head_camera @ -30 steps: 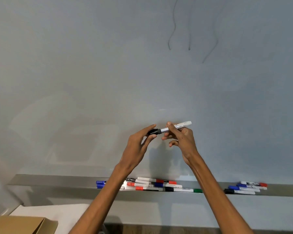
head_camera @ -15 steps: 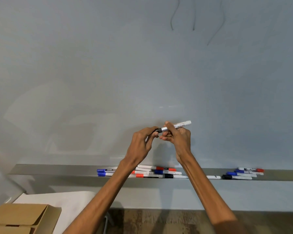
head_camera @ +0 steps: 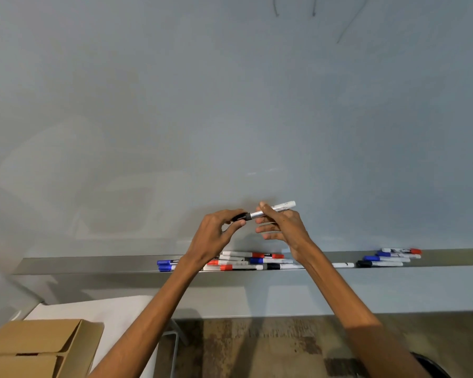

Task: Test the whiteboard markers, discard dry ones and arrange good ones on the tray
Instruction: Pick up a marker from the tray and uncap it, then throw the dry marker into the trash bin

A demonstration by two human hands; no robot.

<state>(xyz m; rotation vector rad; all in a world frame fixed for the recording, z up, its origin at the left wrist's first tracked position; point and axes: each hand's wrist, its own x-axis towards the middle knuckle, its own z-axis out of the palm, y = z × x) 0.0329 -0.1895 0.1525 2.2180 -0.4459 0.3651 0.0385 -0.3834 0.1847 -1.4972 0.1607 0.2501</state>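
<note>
Vs 0.5 s ago: left hand (head_camera: pixel 216 233) still curled round black cap (head_camera: pixel 242 216) of marker (head_camera: pixel 283 207), right hand (head_camera: pixel 283 227) still pinching its barrel above tray (head_camera: pixel 93 264), lower fingers now splayed; cap mostly hidden, seating unclear.

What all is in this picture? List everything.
Whiteboard: one, pale grey, fills the background.
Pen strokes: three, dark, thin, top of the board.
Tray: one, grey metal, under the board.
Tray markers: several, white with blue, red, black caps, one group mid-tray, a smaller group to the right.
Held marker: one, white with black cap, between both hands.
Cardboard box: one, brown, bottom left.
White surface: one, beside the box.
Left hand: grips the cap end.
Right hand: pinches the barrel.
</note>
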